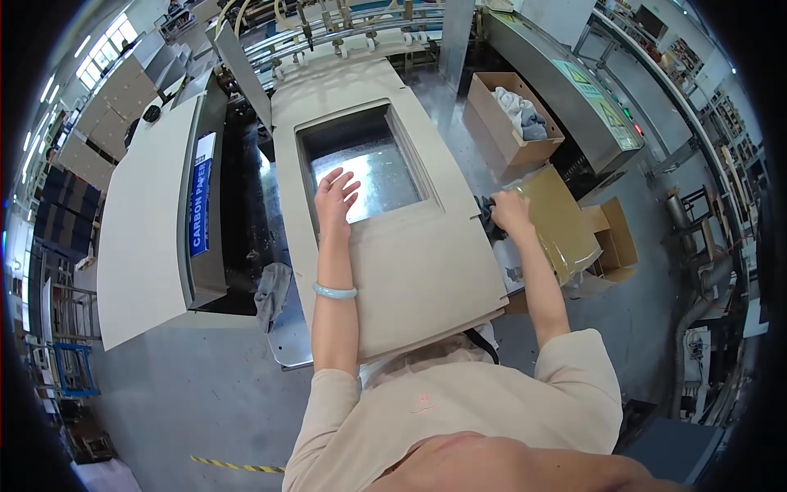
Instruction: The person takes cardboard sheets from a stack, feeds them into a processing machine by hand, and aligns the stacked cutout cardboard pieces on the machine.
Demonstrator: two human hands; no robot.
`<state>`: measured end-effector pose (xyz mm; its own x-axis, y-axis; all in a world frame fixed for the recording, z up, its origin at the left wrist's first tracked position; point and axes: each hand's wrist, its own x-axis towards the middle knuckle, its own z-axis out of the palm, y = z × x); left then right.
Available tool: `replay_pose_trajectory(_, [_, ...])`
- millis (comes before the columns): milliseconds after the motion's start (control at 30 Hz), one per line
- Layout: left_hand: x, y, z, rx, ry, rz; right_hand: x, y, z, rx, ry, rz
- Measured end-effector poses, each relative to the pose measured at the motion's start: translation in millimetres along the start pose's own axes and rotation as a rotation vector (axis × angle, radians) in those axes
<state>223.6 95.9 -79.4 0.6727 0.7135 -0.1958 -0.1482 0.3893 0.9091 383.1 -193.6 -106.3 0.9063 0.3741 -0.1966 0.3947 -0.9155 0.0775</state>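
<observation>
A stack of large beige cardboard sheets with a rectangular cut-out lies in front of me on the machine bed. Through the cut-out a shiny metal surface shows. My left hand is over the near left part of the opening, open, fingers spread and holding nothing; whether it touches the sheet I cannot tell. A pale bangle circles that wrist. Beside the stack's right edge, my right hand is closed on a dark cloth. Part of the cloth is hidden by the hand.
Rollers and bars cross the machine's far end. To the right stand a carton with rags, a tape-covered brown box and an open carton. A grey rag hangs at left, near a large pale board.
</observation>
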Motion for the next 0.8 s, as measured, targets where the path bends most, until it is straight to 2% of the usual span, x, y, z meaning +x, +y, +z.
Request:
replay_pose_trajectory(33, [-1.6, 8.0, 0.1, 0.0, 0.0, 0.009, 1.6, -1.5, -2.4, 0.004, 0.008, -0.003])
replay_pose_trajectory(167, [-31.8, 35.8, -15.6, 0.474, -0.097, 0.274, 1.1, -2.5, -7.0, 0.724, 0.417, -0.221])
replay_pose_trajectory(233, [-51.6, 38.8, -39.1, 0.864, -0.062, 0.433, -2.7, -11.1, -9.5, 0.757, 0.355, -0.209])
replay_pose_trajectory(267, [-61.6, 30.6, -53.0, 0.862, -0.053, 0.441, -5.4, -16.2, -11.0, 0.789, 0.29, -0.185])
replay_pose_trajectory(333, [-73.8, 7.7, -79.9, 1.566, 0.261, 0.593, -9.2, -27.6, -14.5, 0.854, 0.162, -0.133])
replay_pose_trajectory(367, [-78.9, 4.8, -85.3, 1.567, 0.27, 0.596, -11.4, -32.6, -16.2, 0.857, 0.163, -0.141])
replay_pose_trajectory(500, [-93.1, -5.1, -92.6, 1.525, 0.169, 0.254, -19.7, -46.6, -25.3, 0.625, 0.139, -0.181])
replay_pose_trajectory(533, [-93.7, -5.6, -94.2, 1.523, 0.177, 0.25, -22.5, -48.1, -25.1, 0.623, 0.136, -0.189])
replay_pose_trajectory(667, [-90.5, -3.8, -96.7, 1.546, 0.129, 0.264, -25.6, -51.9, -28.2, 0.244, 0.425, -0.202])
replay_pose_trajectory(700, [-90.8, -1.9, -96.6, 1.545, 0.138, 0.266, -25.4, -53.1, -33.1, 0.247, 0.429, -0.209])
replay_pose_trajectory(800, [-94.6, 4.8, -90.6, 1.52, 0.136, 0.223, -28.6, -51.8, -55.7, 0.619, 0.259, -0.199])
